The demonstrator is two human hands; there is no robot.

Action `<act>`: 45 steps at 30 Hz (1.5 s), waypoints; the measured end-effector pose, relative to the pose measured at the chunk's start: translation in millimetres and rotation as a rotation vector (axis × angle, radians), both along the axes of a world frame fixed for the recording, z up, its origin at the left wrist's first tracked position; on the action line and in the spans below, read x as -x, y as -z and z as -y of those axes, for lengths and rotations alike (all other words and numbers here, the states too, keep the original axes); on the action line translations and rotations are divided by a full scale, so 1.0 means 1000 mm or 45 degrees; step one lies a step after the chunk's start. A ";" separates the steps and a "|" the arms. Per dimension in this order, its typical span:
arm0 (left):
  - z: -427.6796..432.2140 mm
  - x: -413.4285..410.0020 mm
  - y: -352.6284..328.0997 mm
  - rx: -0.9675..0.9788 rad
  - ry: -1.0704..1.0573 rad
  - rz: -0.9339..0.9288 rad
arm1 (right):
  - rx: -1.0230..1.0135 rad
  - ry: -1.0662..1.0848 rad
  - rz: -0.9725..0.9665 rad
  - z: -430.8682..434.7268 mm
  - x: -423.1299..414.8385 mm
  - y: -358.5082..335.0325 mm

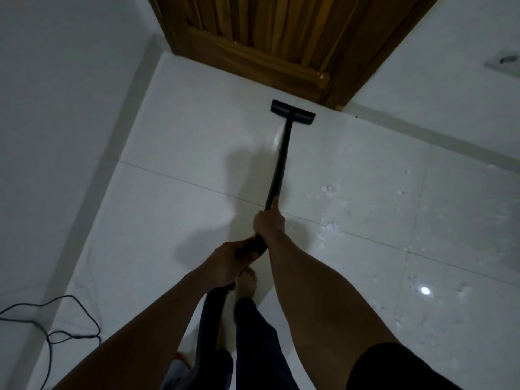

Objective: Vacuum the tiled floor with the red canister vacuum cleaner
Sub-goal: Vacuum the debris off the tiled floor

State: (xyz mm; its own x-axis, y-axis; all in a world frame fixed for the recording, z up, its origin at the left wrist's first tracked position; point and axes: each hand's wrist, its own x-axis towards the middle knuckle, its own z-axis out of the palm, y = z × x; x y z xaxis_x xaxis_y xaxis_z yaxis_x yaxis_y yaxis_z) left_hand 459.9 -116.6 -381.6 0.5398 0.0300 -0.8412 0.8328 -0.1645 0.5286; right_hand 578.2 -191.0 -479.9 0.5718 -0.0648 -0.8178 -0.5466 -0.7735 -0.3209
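A black vacuum wand (280, 161) runs from my hands out to a flat black floor nozzle (292, 111), which rests on the white tiled floor (174, 153) just in front of a wooden door. My right hand (268, 220) grips the wand's lower end, thumb along the tube. My left hand (228, 263) is closed around the black handle just behind it, where the dark hose (212, 313) drops toward my legs. A small red and white patch (178, 364) shows between my left arm and leg; I cannot tell whether it is the canister.
The wooden door (267, 38) and its frame stand ahead. White walls close in on the left and right. White crumbs and flecks (329, 226) lie scattered over the tiles to the right. A black power cord (56, 330) loops on the floor at lower left. My bare foot (246, 282) is below the hands.
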 end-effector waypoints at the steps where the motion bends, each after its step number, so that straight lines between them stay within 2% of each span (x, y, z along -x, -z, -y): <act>1: 0.000 -0.007 0.002 -0.002 0.004 0.017 | 0.002 -0.002 0.008 0.000 -0.008 0.002; 10: 0.001 -0.048 0.008 -0.028 -0.010 0.069 | 0.011 0.001 0.070 -0.004 -0.054 0.007; 21: 0.004 0.036 -0.007 -0.023 0.002 -0.003 | -0.043 0.045 0.088 0.006 0.040 -0.016; 31: 0.029 0.167 -0.049 -0.036 0.066 0.144 | -0.123 0.026 0.164 0.036 0.163 -0.080; 35: 0.060 0.251 -0.066 -0.042 0.072 0.212 | -0.152 0.015 0.225 0.063 0.241 -0.107; 45: 0.146 0.445 -0.081 -0.122 0.327 0.331 | -0.204 0.064 0.242 0.165 0.444 -0.131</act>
